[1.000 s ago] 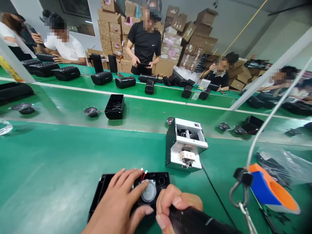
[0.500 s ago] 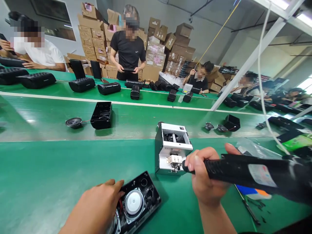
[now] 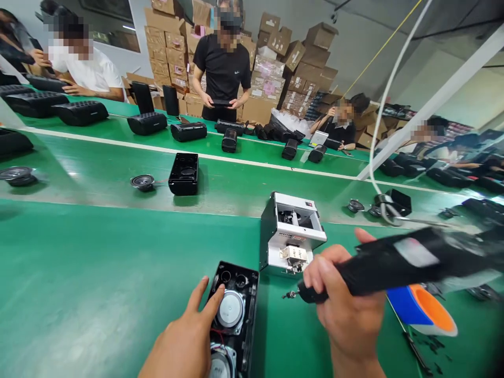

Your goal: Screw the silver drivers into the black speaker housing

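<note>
Two hands work here: my left hand (image 3: 185,341) lies flat, open, steadying the housing (image 3: 232,315), my right hand (image 3: 346,310) grips the screwdriver (image 3: 394,260), which I should keep upright over the hole.

Hands at a speaker housing on the green desk (image 3: 98,283)

The left hand (image 3: 185,341) rests its fingers (image 3: 212,304) on the open speaker housing (image 3: 234,315); the right hand (image 3: 346,304) grips a black electric screwdriver (image 3: 394,260), its tip just below the white screw feeder (image 3: 291,239).
</note>
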A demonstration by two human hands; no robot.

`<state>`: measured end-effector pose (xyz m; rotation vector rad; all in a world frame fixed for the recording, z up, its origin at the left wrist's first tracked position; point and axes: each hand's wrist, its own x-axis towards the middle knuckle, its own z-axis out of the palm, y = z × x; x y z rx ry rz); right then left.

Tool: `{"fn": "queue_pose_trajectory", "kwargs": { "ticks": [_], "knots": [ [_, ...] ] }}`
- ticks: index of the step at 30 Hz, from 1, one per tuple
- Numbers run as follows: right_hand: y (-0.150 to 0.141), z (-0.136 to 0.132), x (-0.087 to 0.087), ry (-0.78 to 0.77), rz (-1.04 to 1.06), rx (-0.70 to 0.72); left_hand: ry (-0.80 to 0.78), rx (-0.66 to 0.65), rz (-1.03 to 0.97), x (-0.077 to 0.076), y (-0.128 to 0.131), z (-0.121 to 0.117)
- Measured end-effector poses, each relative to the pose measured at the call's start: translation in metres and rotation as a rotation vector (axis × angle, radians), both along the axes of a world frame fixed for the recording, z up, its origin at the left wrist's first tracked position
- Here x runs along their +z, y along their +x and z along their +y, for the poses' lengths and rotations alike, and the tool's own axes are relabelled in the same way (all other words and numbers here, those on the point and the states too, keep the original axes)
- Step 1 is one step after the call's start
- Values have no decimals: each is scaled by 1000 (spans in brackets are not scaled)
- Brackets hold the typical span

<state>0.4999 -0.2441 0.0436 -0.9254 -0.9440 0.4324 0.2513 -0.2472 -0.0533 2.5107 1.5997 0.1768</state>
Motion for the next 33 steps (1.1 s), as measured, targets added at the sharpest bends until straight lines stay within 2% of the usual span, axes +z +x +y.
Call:
{"fn": "queue_pose_trajectory", "kwargs": {
  "ticks": [3,5,9,11,14,20,29,33],
  "knots": [
    [-17,-20,6,85,54,36,-93,5,-74,2,4,-3],
    [-28,-32,5,126,63,106,-210,10,-95,11,7,-2],
    [-50,-42,-14,122,42,271,-541,149,-94,40,18,7],
    [-58,-42,-26,104,25,294,-625,178,-120,50,23,11],
    [-66,-42,-39,89,5,269,-632,166,-187,54,23,11],
    [-65,-42,-55,58,-48,226,-604,144,-276,42,16,5],
    [-60,-42,-62,42,-63,268,-622,147,-262,49,18,6],
    [-59,-39,-61,55,-62,352,-627,155,-251,51,19,6]
  ]
}}
